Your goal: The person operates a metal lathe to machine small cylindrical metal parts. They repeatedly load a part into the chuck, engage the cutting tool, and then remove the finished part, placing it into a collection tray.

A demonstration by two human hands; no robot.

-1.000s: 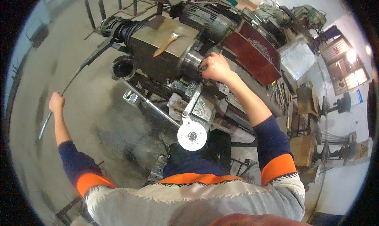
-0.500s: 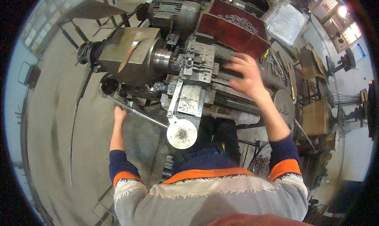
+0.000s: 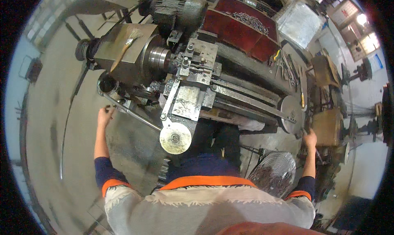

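Note:
A small metal lathe lies in front of me, its chuck (image 3: 158,57) and tool post (image 3: 202,56) strewn with metal chips. My left hand (image 3: 105,117) is at the left, its fingers curled round a small dark thing that I cannot make out. It is close to a long steel lever (image 3: 135,117) but apart from it. Far to the right, my right hand (image 3: 310,138) is closed on a metal rod lever (image 3: 319,156) beside the round plate (image 3: 292,112) at the lathe's right end. A round white handwheel disc (image 3: 175,138) sits at the front of the slide.
A brush (image 3: 123,54) lies on the headstock. Behind stand a motor (image 3: 180,13) and a red-brown bin (image 3: 234,30) holding small metal parts (image 3: 250,22). Hand tools (image 3: 289,69) lie at the back right. A mesh basket (image 3: 273,173) is below, near my right arm.
My right hand has moved from above the lathe bed to the rod lever at the right and closed on it. My left hand has shifted left, away from the steel lever.

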